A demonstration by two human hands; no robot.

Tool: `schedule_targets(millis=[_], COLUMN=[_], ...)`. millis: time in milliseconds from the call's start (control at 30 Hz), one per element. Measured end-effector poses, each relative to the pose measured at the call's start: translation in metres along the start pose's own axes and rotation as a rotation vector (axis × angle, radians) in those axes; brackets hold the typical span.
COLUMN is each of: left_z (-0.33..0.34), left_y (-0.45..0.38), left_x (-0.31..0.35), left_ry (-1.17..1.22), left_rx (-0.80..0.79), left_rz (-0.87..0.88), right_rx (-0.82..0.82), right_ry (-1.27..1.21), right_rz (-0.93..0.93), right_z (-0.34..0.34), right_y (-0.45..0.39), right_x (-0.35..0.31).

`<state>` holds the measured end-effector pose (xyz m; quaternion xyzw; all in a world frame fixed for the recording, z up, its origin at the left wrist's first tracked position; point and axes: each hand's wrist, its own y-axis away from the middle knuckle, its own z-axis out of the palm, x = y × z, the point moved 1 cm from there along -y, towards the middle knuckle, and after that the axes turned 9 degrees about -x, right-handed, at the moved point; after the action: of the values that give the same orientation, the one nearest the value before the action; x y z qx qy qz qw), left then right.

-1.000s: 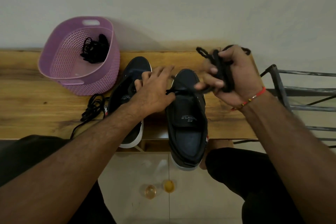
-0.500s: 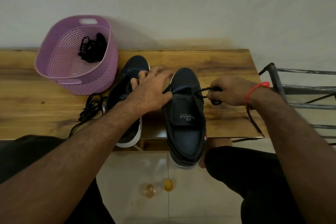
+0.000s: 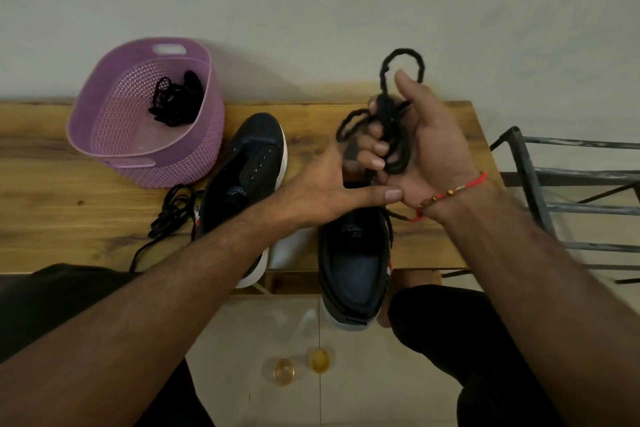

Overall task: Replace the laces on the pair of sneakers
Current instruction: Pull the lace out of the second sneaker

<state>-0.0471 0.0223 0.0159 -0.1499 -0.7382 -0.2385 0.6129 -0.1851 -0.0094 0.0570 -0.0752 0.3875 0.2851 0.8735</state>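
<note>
Bench (image 3: 52,218) of wood runs across mid-frame, wall behind, metal rack (image 3: 568,184) at right edge. Purple basket (image 3: 114,135) upper left holds a black lace bundle (image 3: 176,102); another loose lace (image 3: 169,215) lies on the bench just beside the left sneaker (image 3: 249,163), whose eyelets show bare. Right sneaker (image 3: 353,263) sits centre, heel overhanging the bench edge toward the viewer.

Change: half a second ago the right hand was low beside the right sneaker, pulling lace out sideways; now the right hand (image 3: 426,142) is raised above the toe, palm toward camera, fingers curled round a gathered black lace (image 3: 391,121) with a loop standing above the thumb. Reads as lace being drawn free of this shoe — removal stage, new lacing not begun. One strand possibly still trails to the eyelets; view blocked.

Left hand (image 3: 322,191) lies flat across the right sneaker's front, thumb extended right, fingers hidden behind the lace hand; grip there cannot be told.
</note>
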Motion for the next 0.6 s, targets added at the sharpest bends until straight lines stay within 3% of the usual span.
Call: schedule_targets(millis=[100, 167, 300, 400, 467, 600], left_z=[-0.006, -0.016, -0.037, -0.042, -0.036, -0.008], left_y=[0.001, 0.003, 0.005, 0.004, 0.002, 0.000], left_x=[-0.002, 0.001, 0.005, 0.005, 0.005, 0.007], left_ry=[-0.003, -0.037, -0.036, 0.187, 0.341, 0.638], left_rx=[-0.100, -0.061, 0.214, 0.437, 0.443, 0.286], left_rz=[-0.015, -0.015, -0.030, 0.011, -0.001, -0.094], right_rx=[0.052, 0.181, 0.475, 0.510, 0.446, 0.172], right_ry=[-0.139, -0.135, -0.133, -0.030, 0.204, 1.168], right_rz=[-0.117, -0.159, -0.138, -0.029, 0.046, 0.059], right_z=[-0.009, -0.021, -0.043, -0.037, -0.023, 0.005], right_y=[0.000, 0.002, 0.005, 0.003, 0.000, 0.003], right_x=[-0.016, -0.025, -0.027, -0.011, 0.005, 0.035])
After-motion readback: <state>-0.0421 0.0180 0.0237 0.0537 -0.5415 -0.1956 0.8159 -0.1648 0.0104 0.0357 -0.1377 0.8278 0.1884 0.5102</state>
